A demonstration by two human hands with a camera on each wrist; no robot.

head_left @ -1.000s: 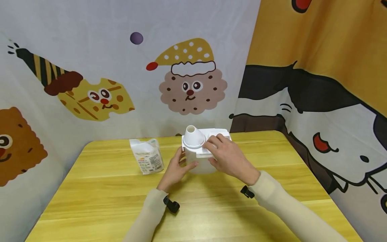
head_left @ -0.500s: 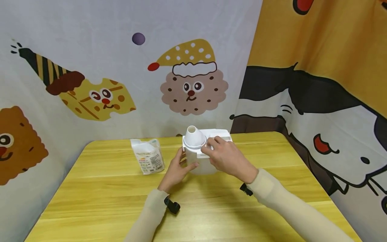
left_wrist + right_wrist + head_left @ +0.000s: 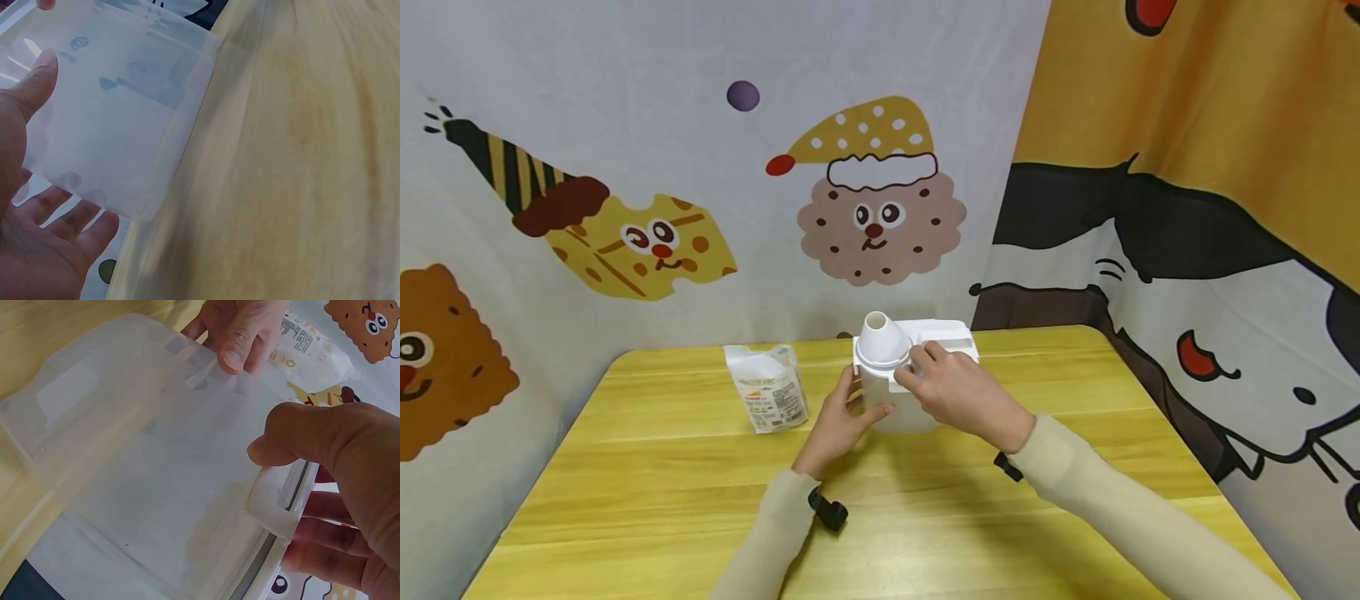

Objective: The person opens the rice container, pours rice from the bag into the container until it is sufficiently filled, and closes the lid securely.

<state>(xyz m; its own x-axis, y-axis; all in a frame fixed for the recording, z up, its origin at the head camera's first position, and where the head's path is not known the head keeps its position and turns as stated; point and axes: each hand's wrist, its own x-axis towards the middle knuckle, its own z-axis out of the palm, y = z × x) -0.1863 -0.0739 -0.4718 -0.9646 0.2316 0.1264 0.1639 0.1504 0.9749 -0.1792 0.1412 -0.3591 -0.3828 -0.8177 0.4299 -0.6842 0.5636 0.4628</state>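
A translucent plastic storage container (image 3: pixel 904 408) with a white lid (image 3: pixel 936 330) stands on the table. On the lid's left part sits a white cone-shaped spout (image 3: pixel 881 343), open at its top. My left hand (image 3: pixel 837 423) grips the container's left side, thumb on the near wall; in the left wrist view the fingers (image 3: pixel 97 236) wrap its corner. My right hand (image 3: pixel 958 390) holds the lid's near edge close to the cone. In the right wrist view the thumb (image 3: pixel 287 434) lies by the white latch (image 3: pixel 275 500), with the other fingers over the lid's top.
To the left of the container stands a white printed pouch (image 3: pixel 767 392), its top crumpled. The yellow wood-grain table (image 3: pixel 662 500) ends at a curtain (image 3: pixel 700 67) with cartoon figures, close behind the container.
My right hand has shifted slightly left along the lid's near edge, toward the cone, and its fingers have drawn in. The left hand, the container and the pouch hold their places.
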